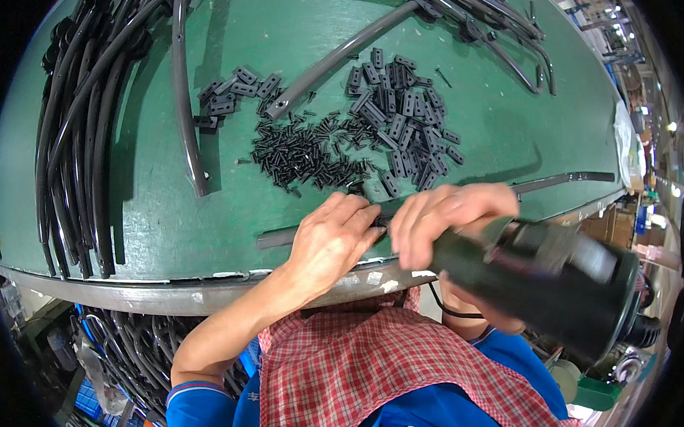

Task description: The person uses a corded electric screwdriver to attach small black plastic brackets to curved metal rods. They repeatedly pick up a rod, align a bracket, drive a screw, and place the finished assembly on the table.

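Because the grey tube (pixel 278 237), at six o'clock from the black screws (pixel 283 157), looks stiff and slick, it likely suits a mid-length hold, where the left hand (pixel 332 232) curls its fingers over it. The right hand (pixel 452 214) wraps a probably heavy power driver (pixel 545 280).

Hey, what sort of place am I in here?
Most likely a factory assembly workshop: a bundle of long dark tubes and a pile of small black screws lie on the green table, and your right hand grips a power tool.
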The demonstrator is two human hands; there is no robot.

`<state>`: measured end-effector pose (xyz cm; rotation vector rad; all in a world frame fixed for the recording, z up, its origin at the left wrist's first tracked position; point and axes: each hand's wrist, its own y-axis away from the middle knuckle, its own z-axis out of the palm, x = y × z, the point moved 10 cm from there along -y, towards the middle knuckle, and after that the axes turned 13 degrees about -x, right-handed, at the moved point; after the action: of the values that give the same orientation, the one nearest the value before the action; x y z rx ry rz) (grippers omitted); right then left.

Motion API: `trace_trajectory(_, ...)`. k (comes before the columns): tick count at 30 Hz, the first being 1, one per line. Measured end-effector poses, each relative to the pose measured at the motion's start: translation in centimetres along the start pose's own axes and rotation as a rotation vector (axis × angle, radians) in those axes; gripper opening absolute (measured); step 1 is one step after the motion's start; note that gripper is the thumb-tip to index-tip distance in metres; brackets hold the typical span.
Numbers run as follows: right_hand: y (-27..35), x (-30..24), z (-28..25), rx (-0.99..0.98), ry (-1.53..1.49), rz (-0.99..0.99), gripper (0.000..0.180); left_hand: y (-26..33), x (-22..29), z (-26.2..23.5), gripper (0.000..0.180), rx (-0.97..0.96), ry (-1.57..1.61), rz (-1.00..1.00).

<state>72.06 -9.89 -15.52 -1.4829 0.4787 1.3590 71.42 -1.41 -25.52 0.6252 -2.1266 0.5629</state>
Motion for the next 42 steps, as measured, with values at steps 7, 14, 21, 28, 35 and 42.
trace_trajectory(7,1.6,0.4,-5.6,0.203,-0.481,-0.318,0.077,-0.2,0.6,-0.4,0.027,0.027,-0.086,0.003)
trace_trajectory(14,13.4,-3.0,-9.9,0.677,-0.399,-0.326,0.083,-0.8,1.2,-0.1,0.036,-0.075,-0.117,-0.069)
trace_trajectory(21,17.5,-0.6,-10.7,0.698,-0.712,-0.393,0.073,-0.9,2.0,-3.6,0.042,-0.183,-0.034,-0.135)
trace_trajectory(28,22.7,-0.4,-13.8,0.899,-0.591,-0.418,0.067,8.3,-7.7,-23.3,0.042,0.667,0.127,-0.585)
trace_trajectory(35,24.6,1.6,-14.9,1.153,-0.699,-0.369,0.062,13.1,-13.8,-30.4,0.031,0.518,-0.129,-0.924)
trace_trajectory(42,25.5,2.3,-15.1,1.161,-0.774,-0.409,0.072,-10.5,-2.0,-26.5,0.023,0.355,-0.708,-0.334)
